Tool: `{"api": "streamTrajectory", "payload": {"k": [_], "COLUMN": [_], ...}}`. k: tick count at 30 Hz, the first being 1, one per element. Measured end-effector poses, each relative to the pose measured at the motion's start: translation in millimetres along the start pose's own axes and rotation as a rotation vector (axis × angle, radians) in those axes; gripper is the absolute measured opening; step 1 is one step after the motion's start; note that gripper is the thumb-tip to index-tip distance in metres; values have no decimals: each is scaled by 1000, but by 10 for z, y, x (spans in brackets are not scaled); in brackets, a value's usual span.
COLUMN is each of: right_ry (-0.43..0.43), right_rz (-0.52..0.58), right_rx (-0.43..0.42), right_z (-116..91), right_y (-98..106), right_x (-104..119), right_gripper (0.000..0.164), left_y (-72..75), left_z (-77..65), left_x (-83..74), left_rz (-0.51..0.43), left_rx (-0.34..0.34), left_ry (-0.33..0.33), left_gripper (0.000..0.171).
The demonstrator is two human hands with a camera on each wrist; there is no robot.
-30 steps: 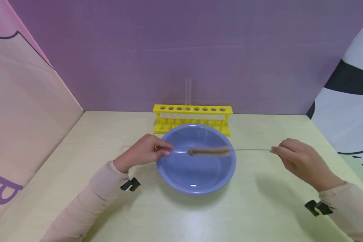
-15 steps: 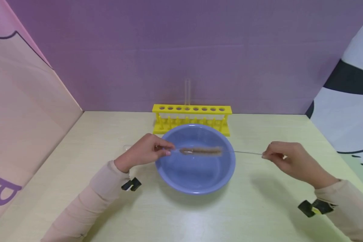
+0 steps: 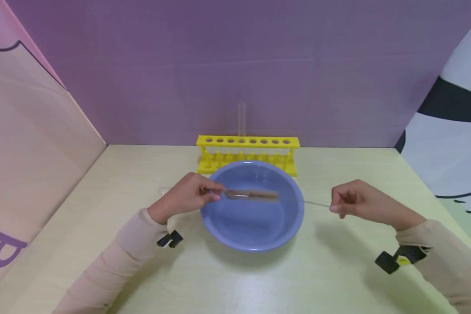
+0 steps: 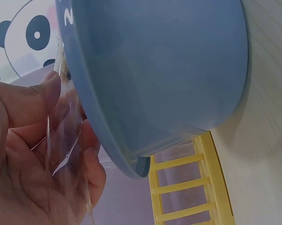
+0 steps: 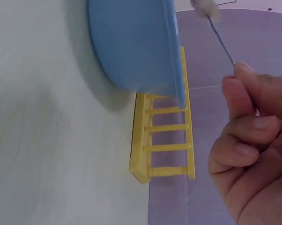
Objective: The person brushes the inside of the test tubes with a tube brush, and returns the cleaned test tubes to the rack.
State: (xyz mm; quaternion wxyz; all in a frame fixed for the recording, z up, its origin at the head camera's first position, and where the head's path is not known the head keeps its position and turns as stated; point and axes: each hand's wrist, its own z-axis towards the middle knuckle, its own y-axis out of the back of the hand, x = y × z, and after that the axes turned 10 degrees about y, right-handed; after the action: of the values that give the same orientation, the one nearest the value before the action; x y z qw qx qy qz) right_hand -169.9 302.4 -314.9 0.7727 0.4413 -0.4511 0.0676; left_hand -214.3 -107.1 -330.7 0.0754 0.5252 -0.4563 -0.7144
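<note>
Over a blue plastic basin [image 3: 255, 231], my left hand [image 3: 188, 196] grips a clear test tube [image 4: 66, 154] lying about level, its closed end pointing left past the wrist. A test tube brush [image 3: 264, 196] with brown bristles sits partly inside the tube's mouth; the front bristles look squeezed by the glass and the rear ones stick out. To the right of the basin, my right hand [image 3: 365, 205] pinches the brush's thin wire handle [image 5: 221, 42] between thumb and forefinger. The brush is blurred in the head view.
Behind the basin stands a yellow test tube rack [image 3: 248, 141] with a row of holes. One clear tube [image 3: 241, 117] rises upright at the rack, against the purple backdrop [image 3: 161, 87]. All of it rests on a pale wooden table [image 3: 243, 288].
My right hand has moved left and turned a little, and the brush has slid left, deeper into the tube. The left hand has stayed in place.
</note>
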Motion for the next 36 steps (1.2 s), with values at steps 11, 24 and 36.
{"api": "streamTrajectory", "payload": {"k": [11,24,36], "right_ry": [-189,-66,42], "right_rz": [439,239,-74], "right_rx": [138,95,-60], "right_z": [113,178,193], "right_y": [8,-95,-261], "right_x": [2,42,79], "right_gripper": [19,20,25], "left_y": [-9,11,5], "left_z": [-9,-14,-8], "left_x": [12,-22,-29], "left_rz": [3,31,30], "left_rx": [-7,-6,24], "left_ry": [6,-4,-9], "left_gripper": [26,27,27]}}
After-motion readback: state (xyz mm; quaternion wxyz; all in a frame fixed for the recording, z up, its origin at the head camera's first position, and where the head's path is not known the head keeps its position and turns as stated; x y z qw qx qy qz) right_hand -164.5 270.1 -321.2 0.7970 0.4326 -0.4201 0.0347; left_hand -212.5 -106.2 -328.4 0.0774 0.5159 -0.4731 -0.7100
